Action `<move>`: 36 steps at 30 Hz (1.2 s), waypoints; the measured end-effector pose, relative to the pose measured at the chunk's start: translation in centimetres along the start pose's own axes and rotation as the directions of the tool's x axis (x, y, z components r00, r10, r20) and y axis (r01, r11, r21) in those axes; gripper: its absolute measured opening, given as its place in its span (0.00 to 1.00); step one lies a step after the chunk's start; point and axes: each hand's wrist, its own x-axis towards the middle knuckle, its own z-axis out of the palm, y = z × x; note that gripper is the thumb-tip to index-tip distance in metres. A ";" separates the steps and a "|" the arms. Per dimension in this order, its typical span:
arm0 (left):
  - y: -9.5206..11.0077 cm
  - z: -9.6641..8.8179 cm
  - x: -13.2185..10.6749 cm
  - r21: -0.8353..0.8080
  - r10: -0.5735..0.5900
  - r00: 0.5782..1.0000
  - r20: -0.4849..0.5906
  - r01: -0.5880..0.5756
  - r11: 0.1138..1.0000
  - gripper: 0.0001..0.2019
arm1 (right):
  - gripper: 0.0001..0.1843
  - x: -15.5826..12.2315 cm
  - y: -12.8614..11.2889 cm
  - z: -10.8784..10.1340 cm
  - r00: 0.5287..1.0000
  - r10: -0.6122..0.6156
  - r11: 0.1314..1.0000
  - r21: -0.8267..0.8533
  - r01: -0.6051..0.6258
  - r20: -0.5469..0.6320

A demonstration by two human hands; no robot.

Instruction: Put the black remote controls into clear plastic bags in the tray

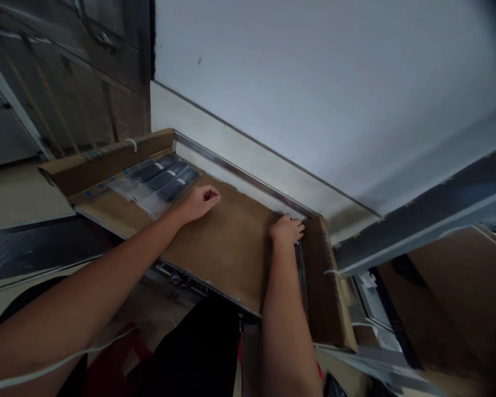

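My left hand [200, 202] hovers over the bare middle of a cardboard-lined tray [223, 242], fingers curled in toward the thumb, with nothing seen in them. Beside it, on the left, lie several dark items in clear plastic sleeves [165, 182], side by side, each with a small white label. At the tray's right end my right hand [287, 229] rests with its fingers apart, over the far end of a dark item [301, 264] along the cardboard side wall. The hand and forearm hide most of that item.
Raised cardboard flaps [330, 286] with white ties wall the tray's left and right ends. A white panel [314, 99] rises behind the far edge. A white cord [58, 364] crosses my left forearm. Brown cardboard [458, 298] stands at the right, and a metal door handle [93, 27] shows upper left.
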 end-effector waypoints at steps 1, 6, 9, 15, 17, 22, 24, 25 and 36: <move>0.1 0.0 0.0 0.005 -0.002 1.000 0.002 0.002 1.000 0.07 | 0.21 0.0 -0.1 0.2 1.000 -0.027 1.000 0.003 0.027 0.004; 0.1 -0.1 -0.1 0.003 0.000 1.000 0.007 0.000 1.000 0.05 | 0.19 -0.3 -1.1 0.4 0.974 -0.224 0.970 0.088 0.225 -0.022; -0.1 0.0 0.0 0.013 0.003 1.000 0.005 -0.003 1.000 0.06 | 0.21 -0.8 -2.1 0.4 0.984 -0.173 0.964 0.198 0.176 -0.031; -0.2 0.0 0.1 0.043 -0.010 1.000 -0.002 0.011 0.999 0.07 | 0.24 -1.3 -2.5 0.2 0.992 -0.076 0.975 0.217 0.052 0.103; -0.1 0.0 0.1 0.042 -0.013 1.000 -0.003 0.013 0.999 0.07 | 0.24 -1.1 -2.1 -0.3 0.990 -0.077 0.978 0.203 0.052 0.121; -0.1 0.0 0.1 0.017 -0.015 1.000 -0.003 0.015 1.000 0.07 | 0.23 -1.0 -1.2 -1.7 0.976 -0.109 0.982 0.173 0.077 0.187; -0.1 0.0 0.1 0.020 -0.014 1.000 -0.009 0.014 1.000 0.07 | 0.24 -0.9 -1.1 -2.2 0.967 -0.112 0.986 0.149 0.079 0.229; -0.1 0.0 0.2 0.022 -0.015 1.000 -0.014 0.016 1.000 0.07 | 0.25 -0.9 -1.0 -2.3 0.963 -0.098 0.990 0.127 0.067 0.252; -0.3 -0.1 0.2 0.029 0.003 1.000 -0.012 -0.003 1.000 0.08 | 0.22 -1.5 -1.8 -2.8 0.971 -0.117 0.987 0.129 0.091 0.209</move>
